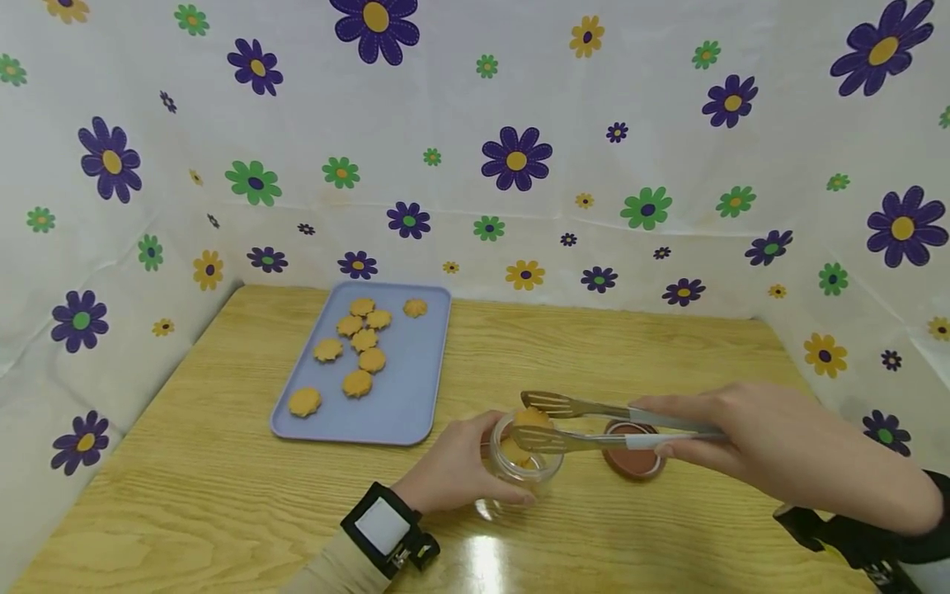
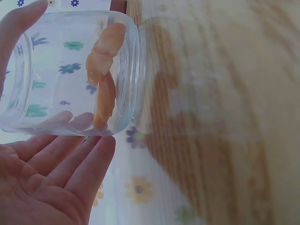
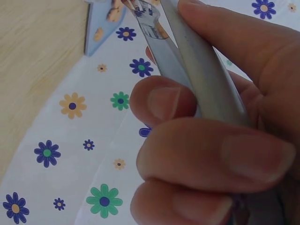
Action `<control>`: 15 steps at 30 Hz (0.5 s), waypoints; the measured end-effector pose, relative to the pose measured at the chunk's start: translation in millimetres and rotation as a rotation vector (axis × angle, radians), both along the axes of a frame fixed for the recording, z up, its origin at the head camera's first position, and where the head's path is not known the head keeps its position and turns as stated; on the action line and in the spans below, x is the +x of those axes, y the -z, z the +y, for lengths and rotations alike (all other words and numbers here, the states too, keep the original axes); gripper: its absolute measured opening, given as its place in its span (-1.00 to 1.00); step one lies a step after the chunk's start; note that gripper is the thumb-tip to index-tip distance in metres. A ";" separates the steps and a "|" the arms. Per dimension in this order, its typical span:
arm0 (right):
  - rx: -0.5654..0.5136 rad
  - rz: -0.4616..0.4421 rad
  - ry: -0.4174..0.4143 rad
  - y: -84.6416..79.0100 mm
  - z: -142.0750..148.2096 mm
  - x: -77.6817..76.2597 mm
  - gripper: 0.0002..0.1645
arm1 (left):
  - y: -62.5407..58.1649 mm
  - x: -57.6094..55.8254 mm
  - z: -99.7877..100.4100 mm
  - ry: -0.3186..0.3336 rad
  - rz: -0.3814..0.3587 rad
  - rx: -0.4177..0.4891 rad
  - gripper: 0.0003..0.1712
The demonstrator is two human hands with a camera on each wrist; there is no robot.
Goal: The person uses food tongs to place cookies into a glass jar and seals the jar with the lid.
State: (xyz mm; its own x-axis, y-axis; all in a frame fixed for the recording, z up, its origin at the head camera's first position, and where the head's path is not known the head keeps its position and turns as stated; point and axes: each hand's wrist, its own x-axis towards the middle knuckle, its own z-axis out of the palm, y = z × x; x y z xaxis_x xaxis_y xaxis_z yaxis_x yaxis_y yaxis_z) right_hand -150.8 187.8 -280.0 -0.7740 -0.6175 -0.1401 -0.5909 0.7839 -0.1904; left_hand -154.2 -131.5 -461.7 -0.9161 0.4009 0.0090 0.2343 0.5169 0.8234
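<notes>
My left hand (image 1: 453, 466) grips a clear glass jar (image 2: 56, 70), thumb on one side and fingers on the other. The jar stands on the table, its round mouth upward. Inside, at the bottom, several golden cookies (image 2: 105, 98) show through the glass in the left wrist view. My right hand (image 1: 772, 450) holds metal tongs (image 1: 586, 442) with pale grey handles, fingers curled round them in the right wrist view. Right over the jar's mouth, the slotted tong ends have a scalloped cookie (image 1: 533, 418) between them; whether they still press it I cannot tell.
A lavender tray (image 1: 408, 396) lies left of the jar with several loose cookies (image 1: 357, 383) on it. To the jar's right, partly under the tongs, is a reddish-brown round lid (image 1: 634, 464). Flower-patterned cloth (image 1: 445, 107) hangs behind and beside the wooden table (image 1: 185, 487).
</notes>
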 end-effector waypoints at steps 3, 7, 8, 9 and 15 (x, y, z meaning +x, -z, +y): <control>-0.003 -0.017 -0.024 3.9 -0.8 -1.0 -0.38 | -1.0 0.4 0.4 0.001 -0.002 0.004 0.01; 0.012 -0.062 -0.030 9.3 -1.9 -2.7 -0.35 | -3.2 0.6 0.6 0.016 -0.010 0.029 -0.04; 0.010 -0.079 -0.024 10.1 -2.2 -3.3 -0.35 | -3.7 0.8 0.4 0.019 -0.012 0.034 -0.04; 0.014 -0.089 -0.013 10.7 -2.5 -3.9 -0.34 | -4.0 0.9 0.2 0.022 -0.013 0.036 -0.05; 0.004 -0.149 0.012 12.0 -3.6 -6.2 -0.31 | -2.6 1.1 -0.4 0.023 -0.012 0.029 -0.04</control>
State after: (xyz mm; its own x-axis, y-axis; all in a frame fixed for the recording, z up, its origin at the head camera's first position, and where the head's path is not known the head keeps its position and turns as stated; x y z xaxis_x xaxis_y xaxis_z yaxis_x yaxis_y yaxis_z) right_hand -157.0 184.2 -292.0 -0.7518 -0.6072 -0.2570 -0.5465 0.7920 -0.2722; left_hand -153.1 -131.9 -459.1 -0.9067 0.4217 0.0103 0.2361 0.4871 0.8408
